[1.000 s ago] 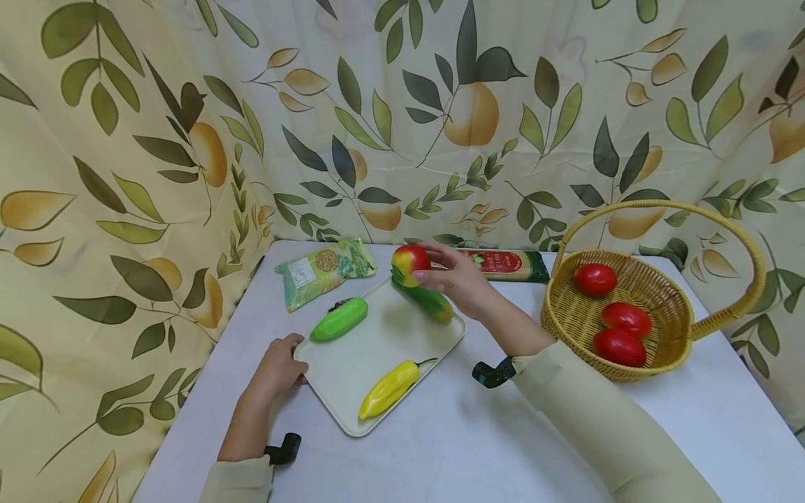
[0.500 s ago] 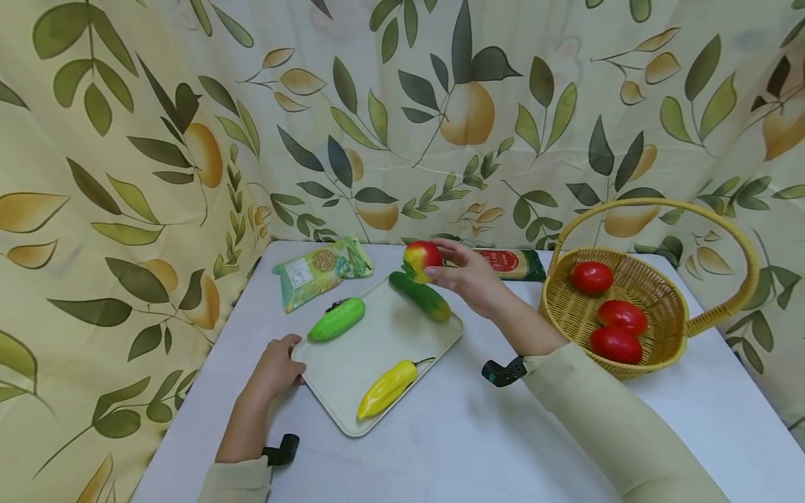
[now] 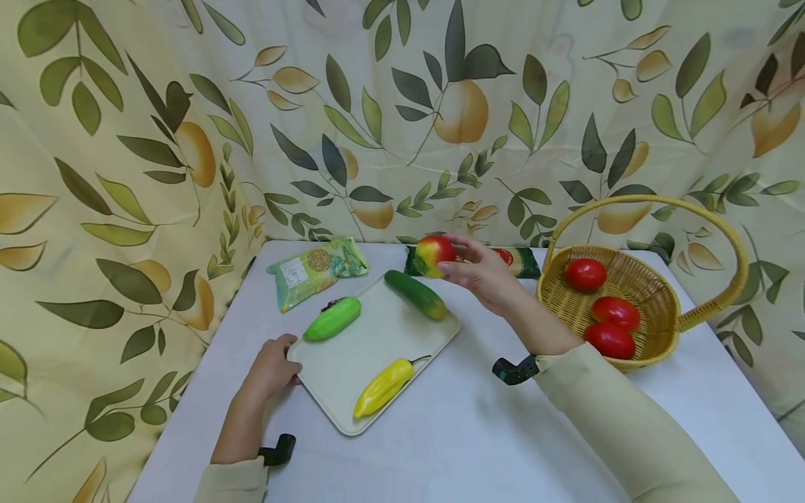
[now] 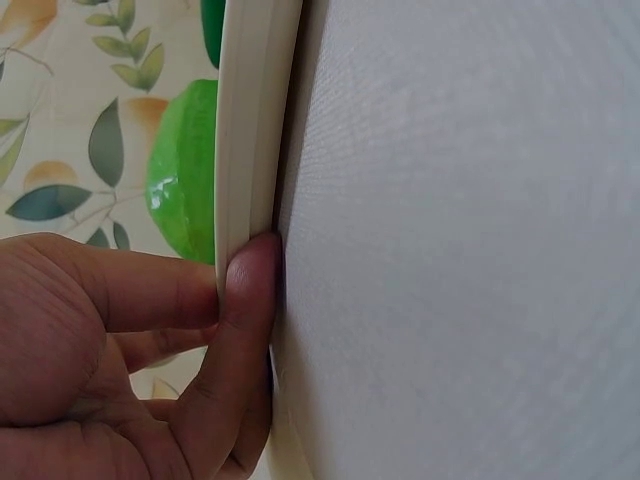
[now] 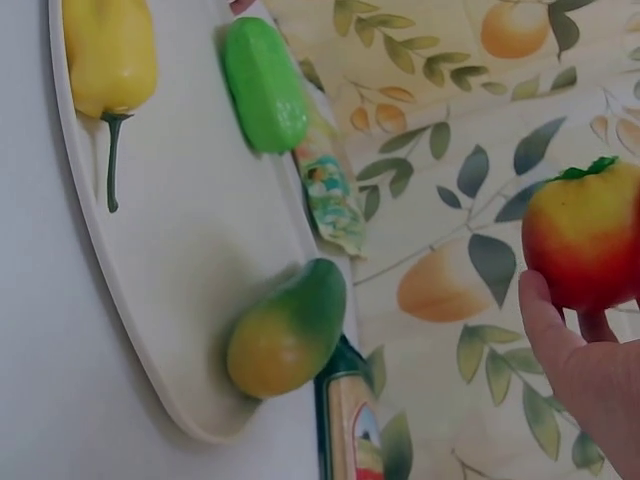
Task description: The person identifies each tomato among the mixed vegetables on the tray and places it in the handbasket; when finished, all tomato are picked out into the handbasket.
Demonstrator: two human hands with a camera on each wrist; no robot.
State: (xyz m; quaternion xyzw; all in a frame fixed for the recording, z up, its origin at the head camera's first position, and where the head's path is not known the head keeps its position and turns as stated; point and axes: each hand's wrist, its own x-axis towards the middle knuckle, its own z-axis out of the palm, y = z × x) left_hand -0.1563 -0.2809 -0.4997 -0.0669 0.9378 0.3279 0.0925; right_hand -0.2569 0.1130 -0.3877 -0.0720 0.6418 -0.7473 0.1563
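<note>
In the head view, my right hand (image 3: 483,272) holds a red-and-yellow fruit (image 3: 434,256) with a green leafy top, raised above the far side of the table. The right wrist view shows the fruit (image 5: 582,240) between the fingertips. My left hand (image 3: 270,367) grips the left edge of a cream tray (image 3: 352,377); in the left wrist view, a finger and thumb pinch the tray's rim (image 4: 250,130). On the tray lie a yellow pepper (image 3: 383,388), a bright green cucumber-like vegetable (image 3: 333,318) and a dark green, yellow-ended one (image 3: 415,295).
To the right stands a wicker basket (image 3: 682,323) with a tall handle, holding three red oval fruits (image 3: 608,340). A green-yellow packet (image 3: 319,271) lies behind the tray. A long dark-green and red packet (image 3: 525,263) sits at the back, partly behind the right hand. Patterned curtain surrounds the table.
My right hand has moved right with the red-and-yellow fruit, away from above the dark green vegetable, which shows fully now. The left hand keeps its grip on the tray; the view shifts slightly.
</note>
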